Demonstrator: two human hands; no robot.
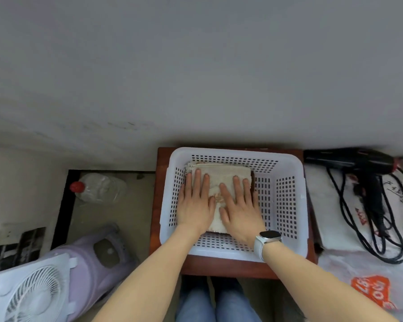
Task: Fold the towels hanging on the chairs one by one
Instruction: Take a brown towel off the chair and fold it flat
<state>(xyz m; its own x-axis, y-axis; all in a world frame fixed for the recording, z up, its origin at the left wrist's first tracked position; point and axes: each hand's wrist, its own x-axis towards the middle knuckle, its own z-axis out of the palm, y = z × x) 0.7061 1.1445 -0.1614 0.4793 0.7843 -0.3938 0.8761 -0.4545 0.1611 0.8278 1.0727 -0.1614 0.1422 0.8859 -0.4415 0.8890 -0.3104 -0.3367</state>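
A folded beige towel (221, 174) lies in the left half of a white perforated plastic basket (286, 196). A darker brown towel edge (252, 180) shows under it at the right side. My left hand (194, 205) lies flat on the towel's left part, fingers spread and pointing away from me. My right hand (239, 208), with a white watch on its wrist, lies flat on the towel's right part. Both palms rest on top of the cloth; neither hand grips it. No chairs with hanging towels are in view.
The basket sits on a small reddish-brown table (228, 267) against a grey wall. A black hair dryer (358, 160) with a coiled cord lies to the right on white bags. To the left are a clear bottle with a red cap (98, 188), a lilac stool (98, 256) and a white fan (30, 291).
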